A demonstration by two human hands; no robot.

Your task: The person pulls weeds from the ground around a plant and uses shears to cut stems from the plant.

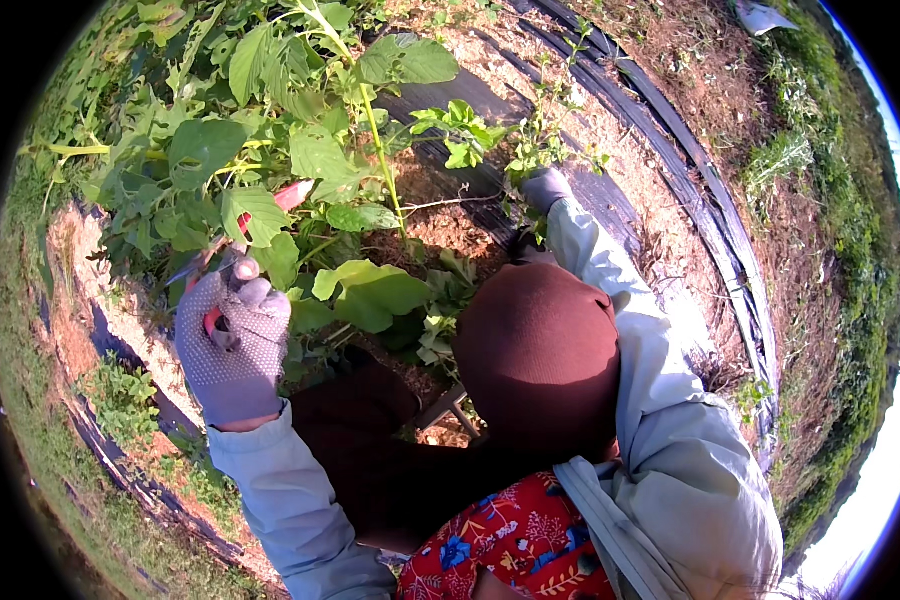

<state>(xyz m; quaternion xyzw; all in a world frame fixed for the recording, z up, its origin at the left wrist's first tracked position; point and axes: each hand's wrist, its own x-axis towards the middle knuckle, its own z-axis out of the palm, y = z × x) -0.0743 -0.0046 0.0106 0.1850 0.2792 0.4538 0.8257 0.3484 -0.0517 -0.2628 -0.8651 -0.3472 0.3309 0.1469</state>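
My left hand (232, 337), in a grey glove with white dots, is closed around a red-handled hand tool (214, 322). Leaves hide part of the tool, and its exact kind is unclear. Just beyond it rise broad green leaves (206, 150) and a thick upright stem (379, 142). My right hand (546, 189), also gloved, reaches forward to the base of a leafy weed (544, 142). Its fingers are mostly turned away and appear closed on the weed's stems. Between my arms bulges a rounded brown cloth form (536, 352), seemingly my bent knee.
Torn black plastic mulch (600, 187) runs along the soil bed, with loose strips (690, 150) farther right. Dry straw-coloured litter (457, 232) covers the ground. A metal frame (446, 409) shows below my knee. Low green plants (124, 401) grow at left.
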